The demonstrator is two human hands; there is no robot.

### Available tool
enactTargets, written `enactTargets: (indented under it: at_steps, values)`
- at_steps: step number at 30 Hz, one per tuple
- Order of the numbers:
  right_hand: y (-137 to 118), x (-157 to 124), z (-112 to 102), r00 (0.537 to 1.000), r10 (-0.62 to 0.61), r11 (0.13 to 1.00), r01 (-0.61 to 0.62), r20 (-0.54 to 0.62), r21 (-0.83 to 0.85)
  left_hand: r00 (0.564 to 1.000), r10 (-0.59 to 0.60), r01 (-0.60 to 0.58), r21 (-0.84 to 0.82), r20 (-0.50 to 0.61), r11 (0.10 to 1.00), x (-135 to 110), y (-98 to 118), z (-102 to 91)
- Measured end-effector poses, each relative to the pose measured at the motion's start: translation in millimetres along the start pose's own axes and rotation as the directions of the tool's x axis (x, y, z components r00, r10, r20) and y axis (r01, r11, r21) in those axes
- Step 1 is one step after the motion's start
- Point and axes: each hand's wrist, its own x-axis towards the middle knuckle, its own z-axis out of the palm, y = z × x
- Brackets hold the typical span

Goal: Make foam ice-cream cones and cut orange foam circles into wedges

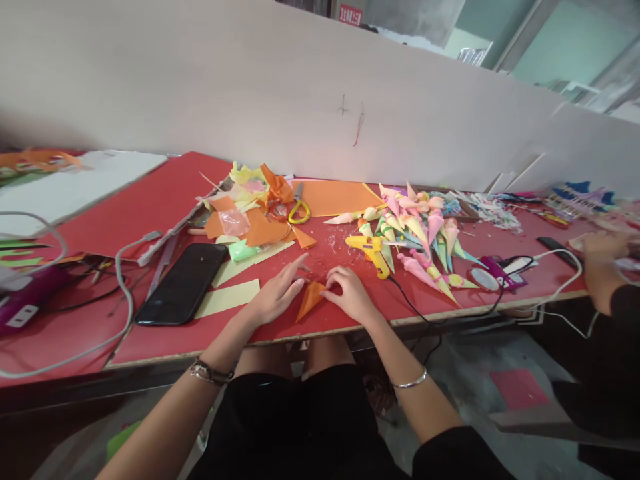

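Note:
A small folded piece of orange paper (pixel 311 301) lies on the red tabletop near its front edge, pointed toward me. My right hand (pixel 351 297) pinches its right edge between thumb and fingertips. My left hand (pixel 277 291) is just to the left, fingers stretched out and apart, holding nothing. Beyond my right hand lies a yellow glue gun (pixel 371 252), its cord trailing to the right. Behind it is a heap of pastel paper cones (pixel 415 223) in pink, yellow, green and blue. Scissors with yellow handles (pixel 299 211) rest beside orange paper scraps (pixel 265 227).
A black phone (pixel 183 283) and pale yellow paper strips (pixel 227 299) lie to my left. White cables (pixel 131 293) and a purple power strip (pixel 27 300) are further left. At far right another person's hand (pixel 605 250) works near a black object. A partition (pixel 250 87) stands behind.

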Motion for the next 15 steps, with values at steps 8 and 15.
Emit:
enactTargets:
  at_steps: [8,15]
  values:
    - [-4,-1,2,0.999,0.039,0.996,-0.039,0.003,-0.082,1.000,0.016,-0.016,0.044,-0.008,0.999,2,-2,0.2]
    - [-10,-2,3,0.995,0.101,0.984,-0.098,0.012,-0.148,0.978,0.171,-0.082,0.535,-0.119,0.841,-25,30,7.7]
